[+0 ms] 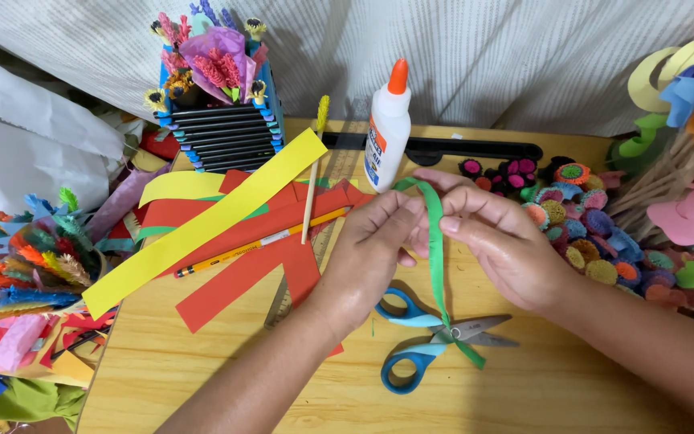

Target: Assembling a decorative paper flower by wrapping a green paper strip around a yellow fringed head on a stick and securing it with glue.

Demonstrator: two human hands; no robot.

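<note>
Both hands pinch one green paper strip (436,241) above the worktop (524,386). Left hand (375,241) grip closed on the strip near its top bend; right hand (500,241) grip closed on it from the other side, fingertips almost meeting. Strip's tail hangs down to the blue-handled scissors (427,341), blades parted. Beyond: glue bottle (387,120), pencil (259,241), yellow strip (202,221), red strips (242,273), rolled paper discs (596,233). Risk, as I judge it: thin paper may crease or tear if the pinch tightens or the hands pull apart; the hanging tail may snag on the scissor blades.
</note>
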